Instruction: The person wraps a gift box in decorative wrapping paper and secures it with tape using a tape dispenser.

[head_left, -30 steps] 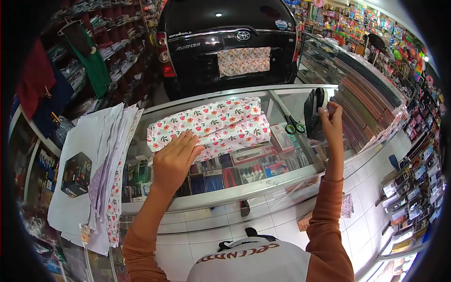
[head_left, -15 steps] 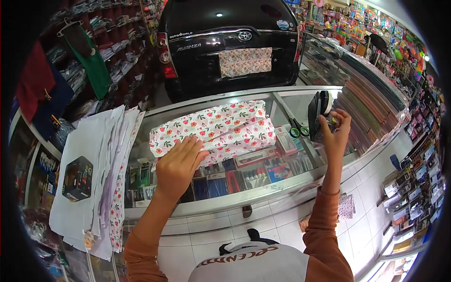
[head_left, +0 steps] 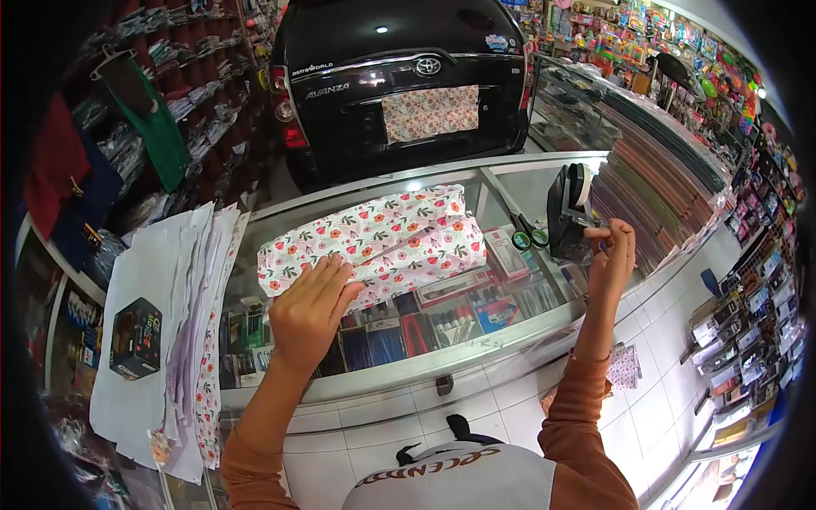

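Observation:
A parcel in white floral wrapping paper [head_left: 399, 225] lies on the glass counter, its paper overlapping along a slanting edge. My left hand [head_left: 310, 306] presses flat on its near left part, fingers stretched out and close together. To the right stands a black tape dispenser [head_left: 561, 217] with a pale roll in it. My right hand [head_left: 614, 251] is at its near right side, thumb and fingers pinched together on what looks like the end of the clear tape; the strip is barely visible. Scissors [head_left: 529, 231] with black and green handles lie between parcel and dispenser.
White paper sheets [head_left: 157, 255] with floral ones are stacked at the left, a black box [head_left: 136, 338] on top. A tall pile of coloured sheets [head_left: 663, 187] stands right of the dispenser. Pens and stationery fill the glass counter [head_left: 408, 361]. A black car [head_left: 408, 110] stands behind it.
My right hand has gone from spread fingers over the dispenser to a pinch slightly nearer me. My left hand stays on the parcel. The whole view has shifted slightly.

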Available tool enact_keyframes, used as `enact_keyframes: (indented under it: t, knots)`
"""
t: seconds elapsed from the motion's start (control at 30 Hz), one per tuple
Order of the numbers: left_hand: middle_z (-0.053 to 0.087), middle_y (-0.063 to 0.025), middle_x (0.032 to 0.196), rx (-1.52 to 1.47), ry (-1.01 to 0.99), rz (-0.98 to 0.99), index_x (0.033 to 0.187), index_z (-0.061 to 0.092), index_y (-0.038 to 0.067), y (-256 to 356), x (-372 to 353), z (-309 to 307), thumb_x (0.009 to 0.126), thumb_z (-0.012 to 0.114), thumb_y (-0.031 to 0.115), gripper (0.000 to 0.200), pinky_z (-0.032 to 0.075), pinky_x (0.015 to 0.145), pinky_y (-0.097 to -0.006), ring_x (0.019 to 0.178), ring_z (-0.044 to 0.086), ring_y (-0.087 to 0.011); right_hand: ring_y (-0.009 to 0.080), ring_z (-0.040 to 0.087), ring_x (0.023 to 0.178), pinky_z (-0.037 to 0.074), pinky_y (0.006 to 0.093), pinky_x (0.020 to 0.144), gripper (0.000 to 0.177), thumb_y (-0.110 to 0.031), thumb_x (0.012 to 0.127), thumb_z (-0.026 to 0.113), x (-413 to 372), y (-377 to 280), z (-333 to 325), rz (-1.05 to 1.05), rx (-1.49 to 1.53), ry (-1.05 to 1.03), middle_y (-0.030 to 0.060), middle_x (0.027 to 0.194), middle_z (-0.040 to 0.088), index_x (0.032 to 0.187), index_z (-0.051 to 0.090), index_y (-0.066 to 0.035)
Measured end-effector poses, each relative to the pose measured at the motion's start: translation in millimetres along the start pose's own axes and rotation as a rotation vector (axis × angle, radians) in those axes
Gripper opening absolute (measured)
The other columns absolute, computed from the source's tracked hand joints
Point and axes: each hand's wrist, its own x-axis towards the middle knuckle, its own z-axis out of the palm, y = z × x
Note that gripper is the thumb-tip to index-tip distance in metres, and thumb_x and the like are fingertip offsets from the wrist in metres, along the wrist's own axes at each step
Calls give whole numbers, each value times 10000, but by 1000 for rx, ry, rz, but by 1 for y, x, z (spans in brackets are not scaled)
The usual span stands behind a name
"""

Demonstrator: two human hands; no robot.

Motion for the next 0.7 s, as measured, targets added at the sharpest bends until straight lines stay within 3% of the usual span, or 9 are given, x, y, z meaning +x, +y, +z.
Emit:
enact_keyframes:
  t: [0.13, 0.23, 0.33, 0.43, 0.7]
  knots:
    - [697, -153, 983, -1, -7, -5, 970, 693, 0, -1, -1, 1, 737, 775, 164, 296, 542, 859, -385, 955, 678, -283, 100, 537, 645, 459, 240, 678, 172, -132, 931, 537, -3, 9, -4, -49, 94, -66, 55, 732, 588, 1045, 515, -5]
    - [697, -153, 988, -2, -10, -8, 969, 695, 0, -1, -1, 1, 738, 775, 163, 293, 541, 860, -384, 959, 677, -282, 90, 546, 613, 469, 210, 609, 166, -119, 927, 545, -3, 8, -3, -31, 66, -5, 40, 660, 567, 1045, 531, -3]
    - [697, -154, 990, 0, -12, -18, 966, 696, 0, -1, -2, 0, 739, 775, 163, 291, 539, 863, -384, 963, 676, -281, 83, 566, 576, 446, 192, 551, 194, -133, 929, 561, -8, 7, 1, -64, -209, 101, 21, 600, 547, 1071, 563, -2]
    - [697, -154, 991, -14, -14, -28, 966, 696, 1, 0, -2, 0, 743, 773, 165, 288, 537, 867, -387, 969, 674, -280, 80, 580, 559, 442, 190, 553, 260, -167, 944, 554, -13, -6, 2, 65, -401, 1, 9, 580, 557, 1149, 594, -13]
    - [702, -143, 978, 23, 0, 3, 938, 706, 24, -1, -1, 0, 739, 775, 203, 276, 548, 821, -365, 938, 684, -274, 65, 579, 577, 444, 221, 566, 263, -178, 961, 530, -17, -9, 5, -71, -737, -80, 6, 682, 582, 1176, 657, -94]
